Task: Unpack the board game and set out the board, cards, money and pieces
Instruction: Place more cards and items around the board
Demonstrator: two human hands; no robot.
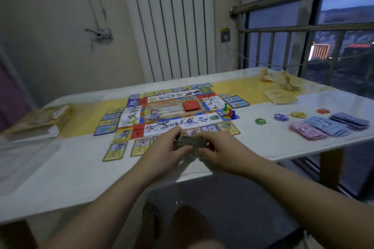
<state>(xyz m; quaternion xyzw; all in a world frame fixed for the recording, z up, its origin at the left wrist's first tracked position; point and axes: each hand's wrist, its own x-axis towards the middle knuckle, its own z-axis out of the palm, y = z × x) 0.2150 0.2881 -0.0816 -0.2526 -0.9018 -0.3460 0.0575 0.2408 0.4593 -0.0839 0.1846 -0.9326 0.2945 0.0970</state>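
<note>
Three money piles [327, 125] lie off right, cards [115, 150] ring the board [174, 111], and the left hand [164, 151] and right hand [220, 153] grip a green wad of notes [190, 143] over the near cards, its long side running left to right.

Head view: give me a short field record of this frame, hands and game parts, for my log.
hands: left hand and right hand both grip a greenish bundle of notes, near side of the board
board: flat on the table, cards laid around it
red deck: on the board's centre
pawns: clustered at the board's right corner
money stacks: three, right of the board
box: left end of table
</note>
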